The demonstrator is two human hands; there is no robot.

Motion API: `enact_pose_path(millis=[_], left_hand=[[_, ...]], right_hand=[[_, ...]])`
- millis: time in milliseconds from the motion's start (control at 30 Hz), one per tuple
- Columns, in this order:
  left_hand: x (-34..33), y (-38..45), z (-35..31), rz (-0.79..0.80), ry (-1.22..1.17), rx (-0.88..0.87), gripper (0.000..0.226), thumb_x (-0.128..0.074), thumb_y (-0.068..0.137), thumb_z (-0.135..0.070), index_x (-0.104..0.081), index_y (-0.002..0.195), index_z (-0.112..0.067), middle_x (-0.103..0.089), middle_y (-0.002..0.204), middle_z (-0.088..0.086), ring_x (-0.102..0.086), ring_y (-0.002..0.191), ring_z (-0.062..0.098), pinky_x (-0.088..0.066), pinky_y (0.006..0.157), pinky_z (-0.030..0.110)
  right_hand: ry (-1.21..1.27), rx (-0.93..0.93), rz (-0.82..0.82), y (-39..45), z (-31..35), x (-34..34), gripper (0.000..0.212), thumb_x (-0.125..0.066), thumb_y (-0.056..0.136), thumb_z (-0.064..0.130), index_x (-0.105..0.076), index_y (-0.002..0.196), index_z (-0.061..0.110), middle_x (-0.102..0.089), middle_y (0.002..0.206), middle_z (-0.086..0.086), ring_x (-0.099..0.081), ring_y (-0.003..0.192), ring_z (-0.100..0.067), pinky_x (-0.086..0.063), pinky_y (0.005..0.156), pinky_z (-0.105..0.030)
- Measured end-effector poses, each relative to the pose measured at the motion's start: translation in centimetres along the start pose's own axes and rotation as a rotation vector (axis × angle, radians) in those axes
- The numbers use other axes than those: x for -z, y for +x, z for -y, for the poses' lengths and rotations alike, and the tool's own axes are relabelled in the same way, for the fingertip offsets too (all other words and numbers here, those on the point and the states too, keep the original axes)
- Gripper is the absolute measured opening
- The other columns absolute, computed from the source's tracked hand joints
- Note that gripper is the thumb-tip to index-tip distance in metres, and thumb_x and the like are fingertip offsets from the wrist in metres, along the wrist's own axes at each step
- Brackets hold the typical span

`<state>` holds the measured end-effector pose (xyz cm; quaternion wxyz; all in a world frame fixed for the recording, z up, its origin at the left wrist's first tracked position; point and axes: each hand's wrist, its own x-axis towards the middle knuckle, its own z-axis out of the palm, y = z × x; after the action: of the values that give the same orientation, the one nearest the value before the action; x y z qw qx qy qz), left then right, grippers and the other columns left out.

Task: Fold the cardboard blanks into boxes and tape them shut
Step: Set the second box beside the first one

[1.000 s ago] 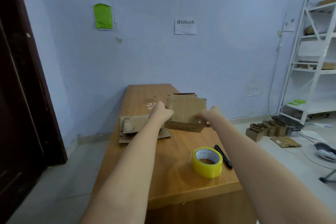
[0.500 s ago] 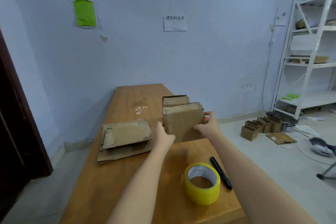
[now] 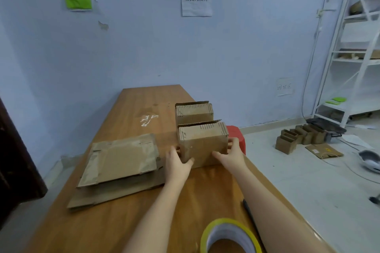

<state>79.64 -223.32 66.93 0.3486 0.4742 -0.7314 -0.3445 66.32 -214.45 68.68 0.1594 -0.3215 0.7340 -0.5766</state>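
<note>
Folded brown cardboard box [image 3: 202, 146] now set down on wooden table [image 3: 131, 222]; left hand [image 3: 176, 165], right hand [image 3: 231, 157] both grasping it. Untaped flaps may spring open on release

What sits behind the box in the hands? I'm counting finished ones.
Directly behind the held box stands a second folded box on the table. Its lower front is covered, so touching cannot be judged.

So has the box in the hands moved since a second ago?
Yes. The held box has come down onto the table, now standing just in front of the other folded box.
</note>
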Motion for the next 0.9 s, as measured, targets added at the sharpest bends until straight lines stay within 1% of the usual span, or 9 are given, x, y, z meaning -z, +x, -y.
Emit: enact_pose_path(millis=[100, 200, 300, 367, 600, 733, 767, 833, 900], left_hand=[[-0.7, 1.8, 0.2, -0.004, 0.054, -0.004, 0.060, -0.071, 0.082, -0.026, -0.039, 0.131, -0.014, -0.042, 0.132, 0.006, -0.054, 0.114, 0.026, -0.048, 0.094, 0.043], [-1.2, 3.8, 0.2, -0.007, 0.127, -0.028, 0.062, -0.068, 0.085, -0.027, -0.036, 0.135, -0.010, -0.038, 0.138, 0.009, -0.049, 0.122, 0.029, -0.046, 0.097, 0.041], [-1.5, 5.5, 0.1, -0.019, 0.144, -0.039, 0.057, -0.067, 0.086, -0.027, -0.039, 0.132, -0.007, -0.040, 0.136, 0.009, -0.048, 0.121, 0.028, -0.045, 0.095, 0.038], [-1.9, 6.2, 0.3, -0.028, 0.140, -0.047, 0.054, -0.066, 0.086, -0.029, -0.042, 0.128, -0.006, -0.042, 0.131, 0.008, -0.050, 0.118, 0.027, -0.045, 0.093, 0.036], [-2.7, 8.0, 0.5, 0.016, 0.143, -0.077, 0.062, -0.071, 0.082, -0.033, -0.040, 0.129, -0.005, -0.040, 0.129, 0.009, -0.048, 0.118, 0.027, -0.043, 0.091, 0.035], [-2.7, 7.8, -0.1, 0.080, 0.230, -0.008, 0.069, -0.070, 0.083, -0.028, -0.032, 0.136, -0.003, -0.035, 0.139, 0.015, -0.044, 0.125, 0.031, -0.041, 0.097, 0.037], [-2.7, 7.6, -0.3, 0.094, 0.244, 0.015, 0.072, -0.069, 0.084, -0.028, -0.029, 0.138, -0.002, -0.033, 0.142, 0.016, -0.042, 0.127, 0.031, -0.040, 0.099, 0.037], [-2.4, 7.1, -1.0, 0.138, 0.266, 0.077, 0.080, -0.067, 0.086, -0.028, -0.020, 0.143, 0.001, -0.026, 0.147, 0.016, -0.039, 0.130, 0.033, -0.039, 0.101, 0.040], [-1.5, 6.7, -2.0, 0.189, 0.236, 0.157, 0.088, -0.066, 0.086, -0.030, -0.009, 0.145, 0.002, -0.023, 0.149, 0.017, -0.038, 0.131, 0.035, -0.038, 0.102, 0.042]], right_hand=[[-0.047, 0.016, 0.001, 2.2, -0.7, -0.9, 0.055, -0.072, 0.084, 0.018, -0.036, 0.126, 0.017, -0.048, 0.113, 0.004, -0.050, 0.098, -0.012, -0.048, 0.076, -0.022], [-0.106, 0.022, 0.013, 4.3, -0.8, -1.6, 0.054, -0.071, 0.085, 0.019, -0.036, 0.126, 0.017, -0.051, 0.123, -0.002, -0.055, 0.108, -0.019, -0.052, 0.084, -0.029], [-0.197, 0.011, 0.022, 6.1, -0.9, -2.3, 0.057, -0.068, 0.087, 0.018, -0.035, 0.133, 0.014, -0.050, 0.131, -0.005, -0.053, 0.119, -0.025, -0.051, 0.095, -0.037], [-0.237, 0.017, 0.022, 7.1, -1.3, -2.7, 0.053, -0.066, 0.088, 0.017, -0.037, 0.132, 0.014, -0.051, 0.132, -0.006, -0.054, 0.119, -0.025, -0.050, 0.096, -0.036], [-0.426, -0.045, 0.072, 10.4, -1.6, -3.7, 0.046, -0.060, 0.090, 0.014, -0.040, 0.131, 0.008, -0.056, 0.120, -0.010, -0.057, 0.106, -0.024, -0.050, 0.086, -0.031], [-0.571, -0.096, 0.124, 10.7, -0.6, -4.2, 0.046, -0.055, 0.090, 0.009, -0.039, 0.133, 0.001, -0.054, 0.108, -0.011, -0.055, 0.088, -0.020, -0.047, 0.065, -0.022], [-0.610, -0.108, 0.147, 10.5, -0.1, -4.1, 0.049, -0.055, 0.091, 0.010, -0.038, 0.135, 0.000, -0.053, 0.113, -0.013, -0.055, 0.091, -0.021, -0.048, 0.066, -0.021], [-0.701, -0.134, 0.184, 10.0, 1.0, -3.8, 0.049, -0.053, 0.092, 0.012, -0.038, 0.137, -0.001, -0.051, 0.124, -0.016, -0.056, 0.106, -0.024, -0.051, 0.086, -0.025], [-0.757, -0.140, 0.190, 9.3, 2.4, -3.1, 0.035, -0.051, 0.092, 0.011, -0.050, 0.126, 0.003, -0.054, 0.104, -0.009, -0.056, 0.105, -0.024, -0.047, 0.090, -0.025]])
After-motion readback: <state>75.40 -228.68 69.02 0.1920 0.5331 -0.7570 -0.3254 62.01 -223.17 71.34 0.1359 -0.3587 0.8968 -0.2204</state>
